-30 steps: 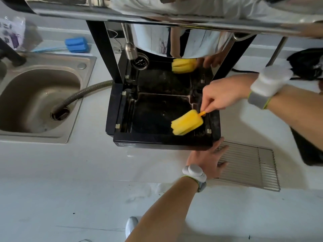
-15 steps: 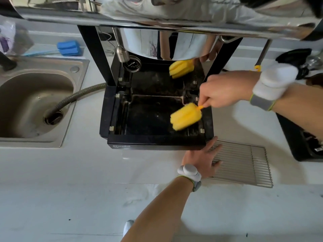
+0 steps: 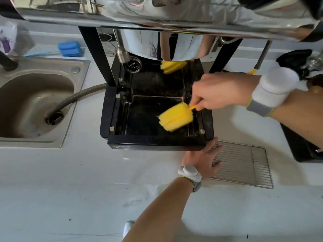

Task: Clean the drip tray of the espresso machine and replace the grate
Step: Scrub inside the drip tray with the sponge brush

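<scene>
The black drip tray (image 3: 155,142) sits uncovered at the base of the shiny espresso machine (image 3: 157,13). My right hand (image 3: 222,92) grips the orange handle of a yellow sponge brush (image 3: 175,117), whose head rests in the tray's right half. A reflection of the sponge shows on the machine's back wall. My left hand (image 3: 201,158) lies flat on the white counter at the tray's front right corner, fingers spread and partly over the metal grate (image 3: 244,165), which lies on the counter to the right of the tray.
A steel sink (image 3: 35,102) with a grey hose (image 3: 76,98) running into its drain is on the left. A blue sponge (image 3: 70,48) lies behind the sink. A black appliance (image 3: 304,147) stands at the right edge. The steam wand (image 3: 122,49) hangs over the tray's back left.
The sponge head has shifted slightly within the right half of the tray with my right hand. My left hand has stayed on the counter beside the grate.
</scene>
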